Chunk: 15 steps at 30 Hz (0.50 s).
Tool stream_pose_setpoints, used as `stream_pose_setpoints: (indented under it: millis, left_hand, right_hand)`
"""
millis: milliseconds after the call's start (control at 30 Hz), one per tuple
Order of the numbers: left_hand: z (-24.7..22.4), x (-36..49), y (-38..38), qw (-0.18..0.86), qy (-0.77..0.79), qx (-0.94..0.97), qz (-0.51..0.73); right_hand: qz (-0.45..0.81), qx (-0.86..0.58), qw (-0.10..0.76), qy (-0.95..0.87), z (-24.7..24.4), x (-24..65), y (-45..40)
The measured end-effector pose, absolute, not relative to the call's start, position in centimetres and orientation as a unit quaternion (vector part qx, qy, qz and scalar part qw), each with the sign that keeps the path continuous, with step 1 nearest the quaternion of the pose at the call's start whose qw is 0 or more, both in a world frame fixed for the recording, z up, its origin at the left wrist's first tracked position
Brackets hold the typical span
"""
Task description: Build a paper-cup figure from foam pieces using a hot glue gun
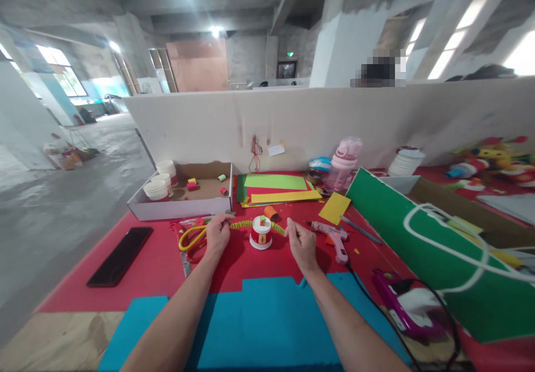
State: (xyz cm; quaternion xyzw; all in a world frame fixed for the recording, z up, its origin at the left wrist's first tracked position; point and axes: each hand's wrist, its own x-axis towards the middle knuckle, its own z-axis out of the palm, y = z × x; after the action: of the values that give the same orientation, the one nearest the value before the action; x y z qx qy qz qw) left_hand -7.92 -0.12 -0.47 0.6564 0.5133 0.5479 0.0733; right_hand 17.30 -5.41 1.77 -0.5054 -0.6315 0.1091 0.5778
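A small red and white paper cup figure (261,233) stands upside down on the red table covering, with a little green piece on top. From its left side a folded yellow-green paper strip (241,224) stretches to my left hand (218,233), whose fingers pinch its end. On the other side, my right hand (301,244) has its fingers closed on the end of a second folded strip (278,227). Yellow-handled scissors (191,238) lie beside my left hand. A pink glue gun (334,239) rests to the right of my right hand.
A black phone (120,256) lies at the left. Behind are a cardboard tray (179,211) with paper cups, coloured paper sheets (276,181) and a pink bottle (345,163). A green-sided box (418,249) and a purple power strip (407,308) are at the right.
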Motion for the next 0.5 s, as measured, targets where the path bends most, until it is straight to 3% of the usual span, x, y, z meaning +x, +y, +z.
stream_pose_setpoints:
  millis: [500]
  left_hand:
    - [-0.41, -7.74, -0.09, 0.079, 0.527, 0.653, 0.539]
  right_hand:
    - [0.115, -0.507, 0.564, -0.641, 1.55, 17.30, -5.22]
